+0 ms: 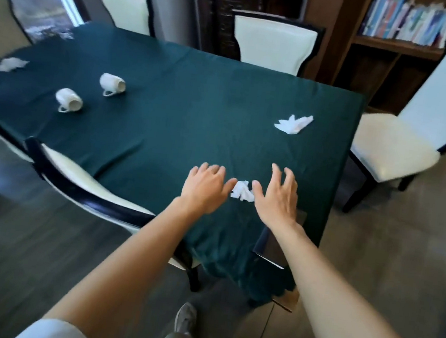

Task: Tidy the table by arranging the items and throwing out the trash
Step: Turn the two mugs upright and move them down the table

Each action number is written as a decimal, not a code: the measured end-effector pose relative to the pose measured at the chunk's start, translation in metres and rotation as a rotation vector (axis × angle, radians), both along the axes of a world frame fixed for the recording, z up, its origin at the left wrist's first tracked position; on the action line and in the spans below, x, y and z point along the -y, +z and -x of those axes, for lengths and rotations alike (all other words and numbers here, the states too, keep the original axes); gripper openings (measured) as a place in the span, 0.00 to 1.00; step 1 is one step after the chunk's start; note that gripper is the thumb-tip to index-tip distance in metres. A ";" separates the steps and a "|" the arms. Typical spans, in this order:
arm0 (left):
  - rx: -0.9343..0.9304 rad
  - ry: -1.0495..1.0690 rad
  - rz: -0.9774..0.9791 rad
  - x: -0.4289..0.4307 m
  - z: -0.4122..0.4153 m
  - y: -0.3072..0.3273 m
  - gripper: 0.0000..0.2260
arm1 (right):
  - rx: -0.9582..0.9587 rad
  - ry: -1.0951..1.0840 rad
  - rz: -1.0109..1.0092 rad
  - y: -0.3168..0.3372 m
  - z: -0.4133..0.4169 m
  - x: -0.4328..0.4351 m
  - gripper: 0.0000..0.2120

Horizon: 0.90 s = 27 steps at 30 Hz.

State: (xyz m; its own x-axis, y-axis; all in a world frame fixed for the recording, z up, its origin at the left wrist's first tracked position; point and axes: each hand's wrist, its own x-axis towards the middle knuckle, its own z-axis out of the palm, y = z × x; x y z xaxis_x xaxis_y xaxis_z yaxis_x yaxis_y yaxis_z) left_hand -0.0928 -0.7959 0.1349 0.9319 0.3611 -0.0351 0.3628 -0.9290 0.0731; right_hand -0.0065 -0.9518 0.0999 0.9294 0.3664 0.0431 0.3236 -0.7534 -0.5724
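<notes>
A small crumpled white tissue (242, 191) lies near the front edge of the table, which is covered by a dark green cloth (185, 95). My left hand (205, 187) hovers just left of it and my right hand (280, 194) just right of it, both with fingers spread and holding nothing. A second crumpled tissue (293, 124) lies further back on the right. A third tissue (10, 64) rests at the far left. Two white cups lie on their sides: one (68, 100) at the left, the other (112, 84) a little behind it.
Cream chairs with dark frames ring the table: one (81, 180) at the near left, one (403, 139) on the right, one (272, 41) behind. A bookshelf (398, 36) stands at the back right. My shoes (185, 320) are on the floor below.
</notes>
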 end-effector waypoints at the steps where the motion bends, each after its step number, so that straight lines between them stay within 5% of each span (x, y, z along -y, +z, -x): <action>1: -0.030 0.028 -0.034 -0.014 0.001 0.008 0.26 | 0.026 0.031 0.016 0.010 0.000 -0.013 0.34; 12: -0.041 0.471 0.055 -0.203 0.116 0.066 0.36 | 0.112 0.367 0.172 0.084 0.046 -0.206 0.39; 27: 0.039 0.651 0.177 -0.483 0.279 0.081 0.36 | 0.022 0.457 0.267 0.112 0.172 -0.506 0.43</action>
